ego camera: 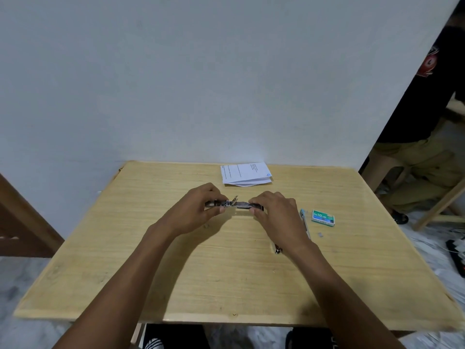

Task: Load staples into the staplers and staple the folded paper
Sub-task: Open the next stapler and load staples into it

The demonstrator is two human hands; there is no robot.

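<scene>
A small metal stapler [236, 204] is held above the wooden table [125, 248], opened out flat so its staple channel shows. My left hand [198, 210] grips its left end and my right hand [275, 212] pinches its right end. A folded white paper [245, 173] lies at the table's far edge, just beyond the hands. A green staple box [323, 218] sits to the right. A second stapler, light blue [304, 219], lies beside the box, mostly hidden by my right forearm; its metal end [278, 249] shows below the wrist.
A small loose strip of staples [320, 234] lies below the green box. A white wall stands right behind the table. A person sits on a stool [427, 157] at the right, with cables on the floor [455, 250].
</scene>
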